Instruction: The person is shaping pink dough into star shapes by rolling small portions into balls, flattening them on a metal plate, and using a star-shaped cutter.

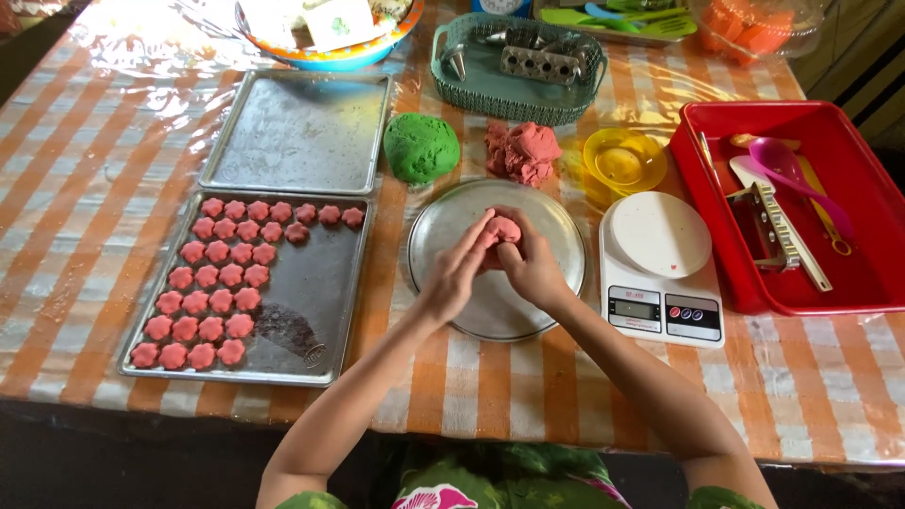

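Both forearms reach in from the near table edge; left hand [454,273] and right hand [533,269] cup a small pink dough ball [501,229], fingers curled and pressed against it, over the round metal plate [556,221]. Judgement: light, even pressure keeps the ball smooth, crack-free

Single head-worn view, looking steeply down from above the person's chest, facing across the orange-and-white checked tablecloth table [85,188], fairly near, round metal plate [443,236] central, red plastic tray [698,226] at three o'clock
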